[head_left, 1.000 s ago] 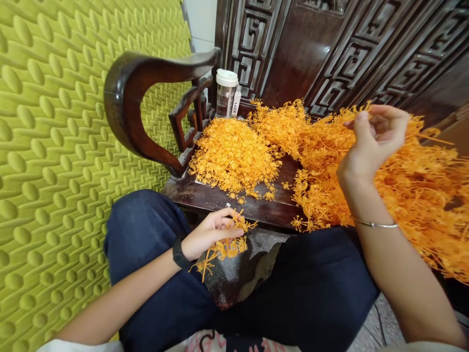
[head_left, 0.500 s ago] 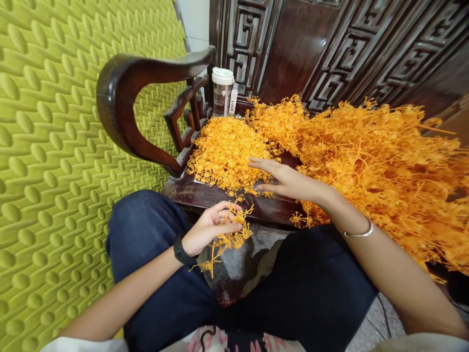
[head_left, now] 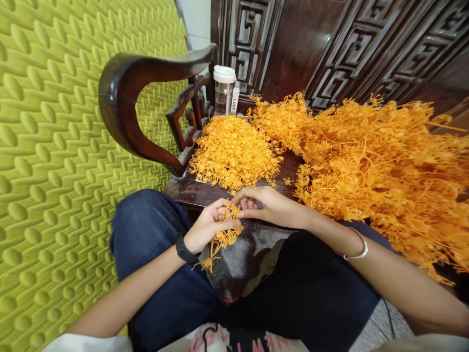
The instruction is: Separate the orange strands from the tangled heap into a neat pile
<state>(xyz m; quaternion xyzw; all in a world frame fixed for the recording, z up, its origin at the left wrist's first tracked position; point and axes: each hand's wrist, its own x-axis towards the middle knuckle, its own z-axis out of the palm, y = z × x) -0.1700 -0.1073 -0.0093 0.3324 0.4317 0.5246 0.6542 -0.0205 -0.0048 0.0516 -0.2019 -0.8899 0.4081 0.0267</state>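
My left hand [head_left: 207, 227] is closed round a small orange plastic sprig [head_left: 222, 238] held over my lap, its stem hanging down. My right hand [head_left: 266, 205] meets it from the right, fingertips pinched on the top of the same sprig. Both hands hover at the front edge of a dark wooden seat [head_left: 205, 192]. On the seat lies a heap of small orange flower pieces [head_left: 234, 151]. A much larger pile of long orange branched sprigs [head_left: 377, 166] spreads to the right.
A curved dark wooden armrest [head_left: 128, 102] rises at the left of the seat. A clear jar with a white lid [head_left: 223, 89] stands at the back by the carved backrest [head_left: 330, 44]. A green quilted wall [head_left: 51, 161] fills the left. My knees in dark trousers [head_left: 154, 234] are below.
My right hand came down from the big pile on the right, passed over the small heap, and now pinches the sprig in my left hand. My left hand barely moved.
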